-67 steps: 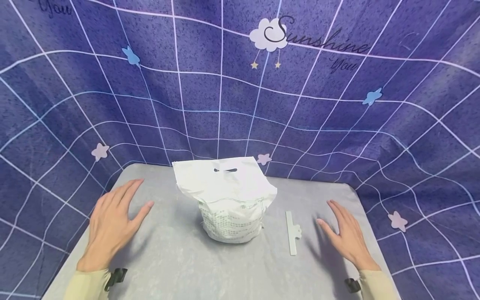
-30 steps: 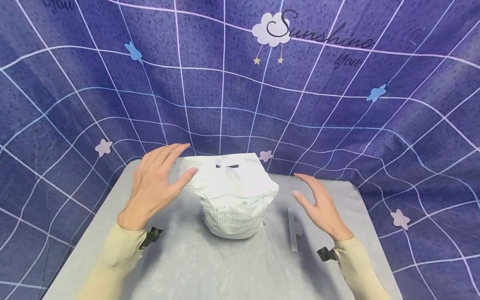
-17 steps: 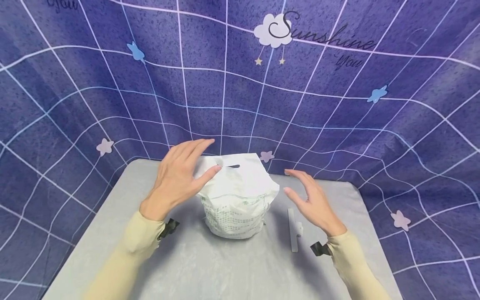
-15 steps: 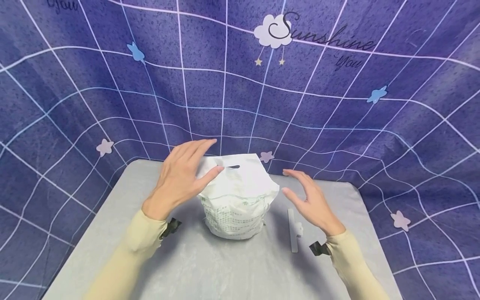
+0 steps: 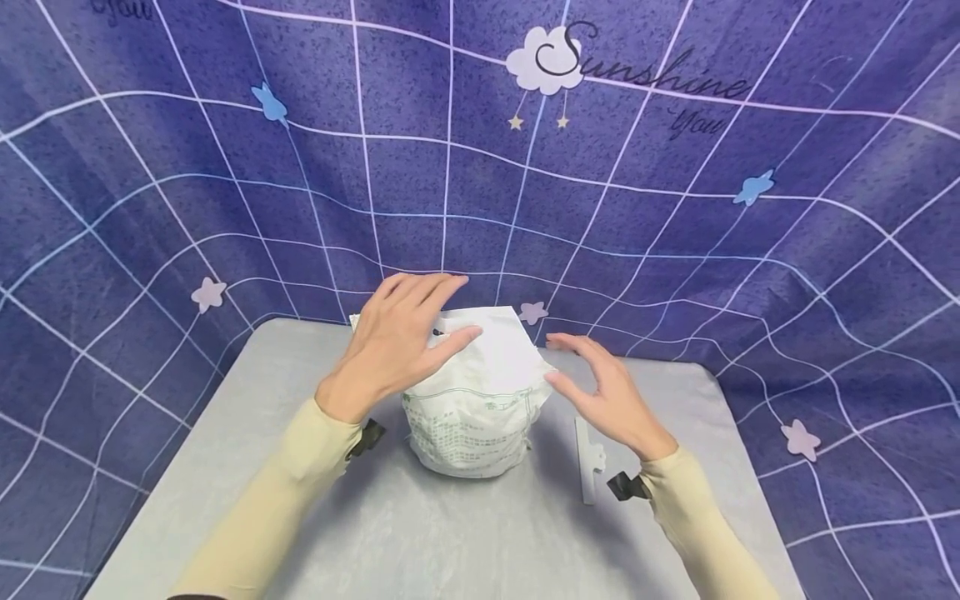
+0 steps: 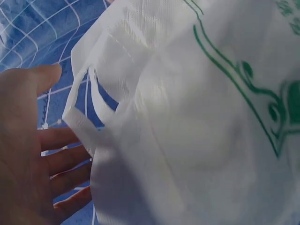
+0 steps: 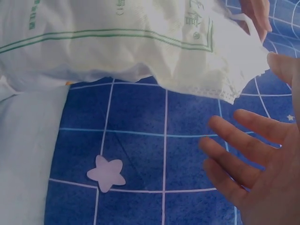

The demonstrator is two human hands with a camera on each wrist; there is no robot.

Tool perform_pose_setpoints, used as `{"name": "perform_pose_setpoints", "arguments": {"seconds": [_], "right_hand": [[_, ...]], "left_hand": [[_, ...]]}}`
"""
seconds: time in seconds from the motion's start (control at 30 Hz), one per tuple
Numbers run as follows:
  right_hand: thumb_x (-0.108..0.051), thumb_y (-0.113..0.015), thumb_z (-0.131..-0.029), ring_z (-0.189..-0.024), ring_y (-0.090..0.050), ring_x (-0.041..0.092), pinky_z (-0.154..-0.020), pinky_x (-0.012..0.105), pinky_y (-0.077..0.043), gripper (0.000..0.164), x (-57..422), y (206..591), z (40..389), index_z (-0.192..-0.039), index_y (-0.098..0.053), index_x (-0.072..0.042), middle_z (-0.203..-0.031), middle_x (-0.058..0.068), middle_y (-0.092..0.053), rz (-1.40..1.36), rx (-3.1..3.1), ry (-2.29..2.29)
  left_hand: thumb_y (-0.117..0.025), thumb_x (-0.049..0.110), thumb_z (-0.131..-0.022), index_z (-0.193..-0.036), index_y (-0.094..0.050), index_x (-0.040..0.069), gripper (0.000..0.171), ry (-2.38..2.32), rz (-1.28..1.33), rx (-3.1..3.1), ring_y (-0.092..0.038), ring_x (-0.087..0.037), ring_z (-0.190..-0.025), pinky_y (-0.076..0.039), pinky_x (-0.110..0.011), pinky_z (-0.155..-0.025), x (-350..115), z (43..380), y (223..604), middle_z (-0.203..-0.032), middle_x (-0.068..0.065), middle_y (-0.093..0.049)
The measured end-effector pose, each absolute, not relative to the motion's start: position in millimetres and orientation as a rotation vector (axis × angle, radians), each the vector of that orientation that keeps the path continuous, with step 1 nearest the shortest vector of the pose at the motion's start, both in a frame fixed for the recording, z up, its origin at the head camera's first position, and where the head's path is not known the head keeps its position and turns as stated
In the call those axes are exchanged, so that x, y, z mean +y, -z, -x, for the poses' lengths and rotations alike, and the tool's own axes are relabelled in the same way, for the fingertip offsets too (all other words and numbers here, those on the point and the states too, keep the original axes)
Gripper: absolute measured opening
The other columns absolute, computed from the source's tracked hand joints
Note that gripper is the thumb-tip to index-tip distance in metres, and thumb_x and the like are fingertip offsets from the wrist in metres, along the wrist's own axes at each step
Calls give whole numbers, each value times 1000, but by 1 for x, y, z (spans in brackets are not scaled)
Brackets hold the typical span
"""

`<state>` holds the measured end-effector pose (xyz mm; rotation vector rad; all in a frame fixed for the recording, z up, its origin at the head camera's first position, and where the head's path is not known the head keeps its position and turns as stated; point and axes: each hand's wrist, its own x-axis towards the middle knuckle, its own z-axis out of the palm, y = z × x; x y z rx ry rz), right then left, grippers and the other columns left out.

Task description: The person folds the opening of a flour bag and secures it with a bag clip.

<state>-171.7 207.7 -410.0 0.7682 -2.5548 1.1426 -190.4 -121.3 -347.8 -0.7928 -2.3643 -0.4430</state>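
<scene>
A white non-woven carrier bag (image 5: pixel 465 433) with green print stands full on the grey table, its top flap leaning back. My left hand (image 5: pixel 397 337) is over the left part of the flap, fingers extended and thumb spread, covering part of the handle slot. In the left wrist view, that hand (image 6: pixel 23 150) has its fingertips right at the bag's handle strip (image 6: pixel 82 124). My right hand (image 5: pixel 611 400) is at the bag's right side, fingers loosely bent, thumb tip close to the flap's corner. The right wrist view shows nothing between the fingers (image 7: pixel 243 145).
A pale flat bar (image 5: pixel 585 462) with a scalloped tab lies on the grey table (image 5: pixel 450 542), right of the bag and below my right hand. Behind the table hangs a purple-blue curtain (image 5: pixel 480 192) with white grid lines and stars. Black wrist mounts (image 5: pixel 628 486) stick inward from both sleeves.
Both hands have moved inward from the table's sides to the bag. My left hand has come over the flap from the left, and my right has neared its right corner. The bag stays put.
</scene>
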Motion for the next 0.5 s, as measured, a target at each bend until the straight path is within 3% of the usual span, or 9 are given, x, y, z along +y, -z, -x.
{"name": "perform_pose_setpoints", "arguments": {"seconds": [0.33, 0.5], "right_hand": [[-30, -77, -100, -110, -70, 19, -98, 49, -56, 46, 199, 405, 174, -143, -67, -17, -122, -3, -75, -820, -2571, -1164], [-26, -78, -100, -96, -72, 13, -88, 40, -61, 34, 197, 406, 177, -131, -75, -13, -111, -3, -79, -837, -2590, -1153]], "left_hand": [[-61, 61, -101, -148, -64, 14, 66, 442, 842, -2446, -61, -31, -135, -42, -46, -119, -106, 193, 348, -143, -7, -67], [-62, 58, -102, -145, -66, 12, 63, 417, 888, -2421, -63, -30, -131, -44, -45, -118, -101, 194, 346, -139, -8, -69]]}}
